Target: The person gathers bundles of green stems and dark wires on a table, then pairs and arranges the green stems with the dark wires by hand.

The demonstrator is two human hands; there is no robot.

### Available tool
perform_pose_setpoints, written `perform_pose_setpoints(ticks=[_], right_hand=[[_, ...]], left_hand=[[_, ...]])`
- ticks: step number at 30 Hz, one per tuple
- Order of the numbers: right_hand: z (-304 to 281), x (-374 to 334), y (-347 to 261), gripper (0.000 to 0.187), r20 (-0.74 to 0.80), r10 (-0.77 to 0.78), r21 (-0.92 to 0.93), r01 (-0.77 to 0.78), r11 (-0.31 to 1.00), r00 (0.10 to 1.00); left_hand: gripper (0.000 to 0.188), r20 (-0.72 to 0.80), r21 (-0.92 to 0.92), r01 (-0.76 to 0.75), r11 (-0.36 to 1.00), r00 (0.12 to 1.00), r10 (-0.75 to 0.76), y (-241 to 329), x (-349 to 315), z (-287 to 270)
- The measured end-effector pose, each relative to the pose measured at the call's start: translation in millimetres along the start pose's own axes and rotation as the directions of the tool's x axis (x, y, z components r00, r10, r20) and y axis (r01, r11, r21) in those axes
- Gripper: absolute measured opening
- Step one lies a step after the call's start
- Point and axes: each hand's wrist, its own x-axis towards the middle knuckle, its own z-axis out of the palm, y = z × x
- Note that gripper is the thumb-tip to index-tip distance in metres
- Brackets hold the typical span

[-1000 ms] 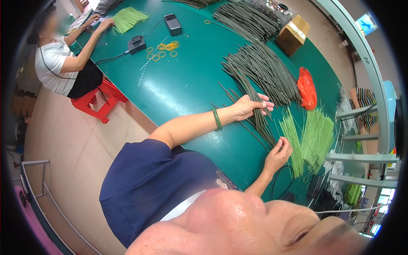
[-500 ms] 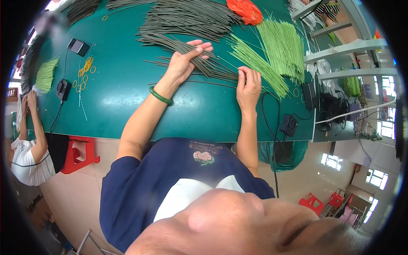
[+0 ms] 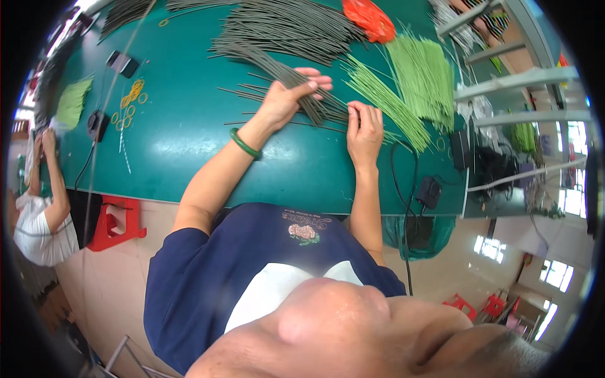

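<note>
A bundle of thin dark grey-brown sticks (image 3: 268,62) lies slanted across my left hand (image 3: 293,94), its thumb pressed over them and its fingers stretched out beneath. The wrist wears a green bangle (image 3: 244,143). To the right, my right hand (image 3: 365,131) is closed, thumb and fingertips pinched at the right ends of thin dark sticks; how many it grips is hidden. Several loose dark sticks (image 3: 242,94) lie on the table under and beside my left hand. Beyond my hands spreads a large pile of the same dark sticks (image 3: 283,28).
Bright green sticks (image 3: 419,79) lie in piles right of my hands, near a red plastic bag (image 3: 372,22). Yellow rubber bands (image 3: 131,94) and small black devices (image 3: 97,125) sit left on the green table (image 3: 189,170). A black cable (image 3: 394,170) hangs over the near edge. A co-worker (image 3: 47,214) sits far left.
My left hand has moved a little to the right and down with the bundle, whose sticks slant more steeply. My right hand has shifted slightly left, still pinching.
</note>
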Motion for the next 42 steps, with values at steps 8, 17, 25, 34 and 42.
perform_pose_setpoints(ticks=[8,17,25,34,42], right_hand=[[-23,-4,8,0.021,0.148,0.100,0.059,-0.110,0.992,0.984],[-2,-3,-6,0.019,0.133,0.098,0.227,-0.127,0.966,0.986],[-8,1,1,0.018,0.040,0.129,0.217,-0.135,0.967,0.991],[-15,-9,30,0.014,0.255,0.111,0.090,-0.138,0.986,0.961],[-20,-6,69,0.019,0.096,0.084,-0.205,-0.063,0.977,0.992]], left_hand=[[0.029,-0.111,-0.072,-0.058,0.996,0.993,0.050,18,2,-12],[0.027,0.071,0.023,0.018,1.000,0.997,-0.019,-20,-9,8],[0.037,0.019,-0.031,0.104,0.994,0.994,-0.104,-14,-21,13],[0.034,0.253,-0.176,-0.002,0.984,0.966,0.047,24,-17,10],[0.038,0.170,-0.134,0.052,0.990,0.985,-0.029,8,-12,6]])
